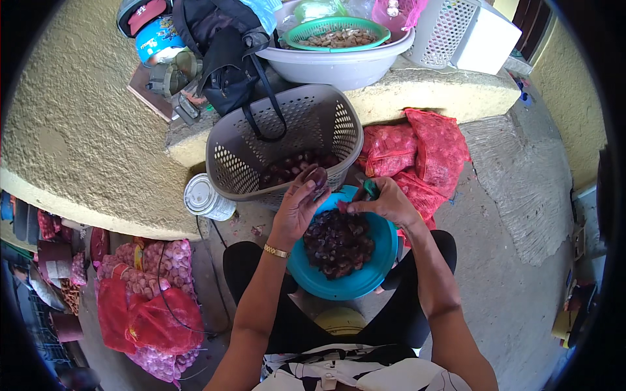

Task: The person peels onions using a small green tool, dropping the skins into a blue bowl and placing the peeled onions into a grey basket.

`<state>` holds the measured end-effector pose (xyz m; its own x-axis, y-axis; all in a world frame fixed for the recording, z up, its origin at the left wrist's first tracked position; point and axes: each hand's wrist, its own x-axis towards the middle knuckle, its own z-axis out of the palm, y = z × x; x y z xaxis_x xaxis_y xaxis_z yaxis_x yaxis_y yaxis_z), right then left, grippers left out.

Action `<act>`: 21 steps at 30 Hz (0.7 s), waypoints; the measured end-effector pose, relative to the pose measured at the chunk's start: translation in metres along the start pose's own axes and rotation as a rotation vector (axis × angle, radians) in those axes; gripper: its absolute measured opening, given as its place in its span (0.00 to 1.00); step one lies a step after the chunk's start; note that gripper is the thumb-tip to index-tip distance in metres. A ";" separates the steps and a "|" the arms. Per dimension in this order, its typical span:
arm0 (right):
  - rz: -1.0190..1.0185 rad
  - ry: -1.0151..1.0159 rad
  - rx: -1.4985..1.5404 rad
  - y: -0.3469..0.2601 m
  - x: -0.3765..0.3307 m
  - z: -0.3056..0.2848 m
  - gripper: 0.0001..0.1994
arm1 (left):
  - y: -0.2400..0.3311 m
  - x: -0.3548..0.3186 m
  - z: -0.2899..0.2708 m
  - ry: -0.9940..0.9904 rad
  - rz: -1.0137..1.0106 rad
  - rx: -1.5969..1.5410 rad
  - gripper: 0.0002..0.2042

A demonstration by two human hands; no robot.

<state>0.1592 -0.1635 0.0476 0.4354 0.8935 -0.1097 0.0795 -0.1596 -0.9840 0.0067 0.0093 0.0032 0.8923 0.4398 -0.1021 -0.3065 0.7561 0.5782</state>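
My left hand [297, 207] is closed round a red onion [317, 176] above the near rim of the grey basket. My right hand [391, 203] is closed on a small green object [371, 189], possibly a handle; I cannot make out the rest of it. A scrap of reddish onion skin [342, 206] shows at the right thumb and fingertips. Below both hands, between my knees, a blue basin [385, 260] holds a heap of dark purple onion skins [339, 244]. Several red onions [297, 168] lie in the bottom of the grey perforated basket [222, 146].
Red mesh sacks [433, 153] lean against the ledge to the right. More pink-filled net sacks [156, 306] lie at left, near a cable. A white can [207, 197] stands beside the basket. On the ledge are a black bag [225, 72] and a pale tub [326, 72] with a green colander.
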 end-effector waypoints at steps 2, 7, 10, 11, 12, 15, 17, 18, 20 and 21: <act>0.086 -0.084 -0.144 0.001 0.000 -0.001 0.12 | -0.002 0.001 -0.015 -0.036 -0.040 -0.070 0.17; 0.074 -0.092 -0.184 -0.001 -0.002 -0.001 0.16 | -0.002 -0.002 -0.002 -0.004 -0.110 -0.123 0.18; 0.034 0.024 -0.232 -0.012 -0.003 0.010 0.21 | 0.000 -0.003 -0.004 -0.093 -0.131 -0.044 0.20; -0.058 0.117 -0.247 -0.013 -0.004 0.013 0.23 | 0.000 -0.003 -0.001 -0.106 -0.166 -0.051 0.22; -0.057 0.119 -0.248 -0.011 -0.002 0.014 0.23 | 0.000 -0.002 0.001 -0.118 -0.202 -0.058 0.24; -0.158 0.145 -0.248 -0.003 0.004 0.020 0.23 | -0.001 -0.002 -0.003 -0.119 -0.211 0.082 0.28; -0.146 0.151 -0.194 -0.001 0.005 0.021 0.22 | -0.005 -0.002 0.003 -0.075 -0.226 0.068 0.28; -0.146 0.153 -0.195 -0.001 0.005 0.022 0.22 | -0.007 -0.002 0.005 -0.029 -0.240 0.055 0.28; -0.294 0.182 -0.271 -0.003 0.006 0.024 0.21 | -0.006 0.001 -0.007 -0.097 -0.264 0.058 0.28; -0.296 0.181 -0.270 -0.006 0.006 0.024 0.21 | -0.006 0.002 -0.013 -0.166 -0.291 0.061 0.29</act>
<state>0.1392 -0.1472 0.0490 0.5068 0.8331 0.2217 0.4460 -0.0334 -0.8944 0.0058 0.0116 -0.0113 0.9827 0.1214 -0.1399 -0.0153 0.8059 0.5918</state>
